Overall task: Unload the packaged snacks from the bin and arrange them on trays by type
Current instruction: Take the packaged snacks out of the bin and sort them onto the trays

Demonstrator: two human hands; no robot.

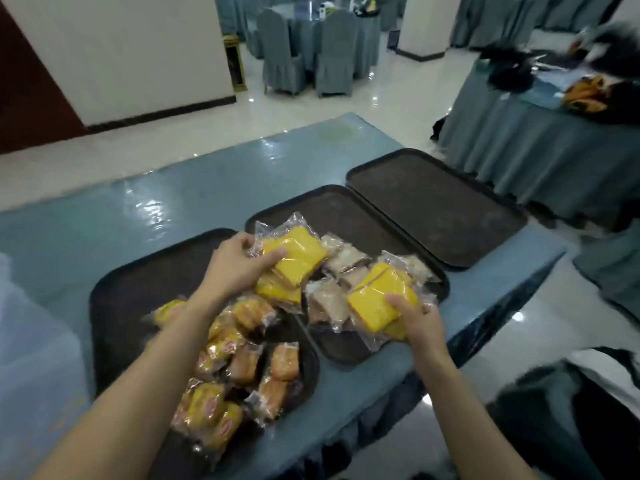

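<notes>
Forearms point(138, 375) out low | yellow stack point(298, 259) gripped in left hand point(235, 263) above left rim of middle tray point(346, 209); second yellow pack point(379, 301) clasped in right hand point(420, 322) over its near right part | both held over beige packs point(329, 299), likely sorting yellow toward bare tray point(436, 209) just beyond | orange packs point(225, 341) left of it.

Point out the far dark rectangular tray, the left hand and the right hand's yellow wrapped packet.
Far dark rectangular tray point(436, 209), head view, floor.
Left hand point(235, 261), head view, back.
Yellow wrapped packet point(372, 302), head view, top.
</notes>
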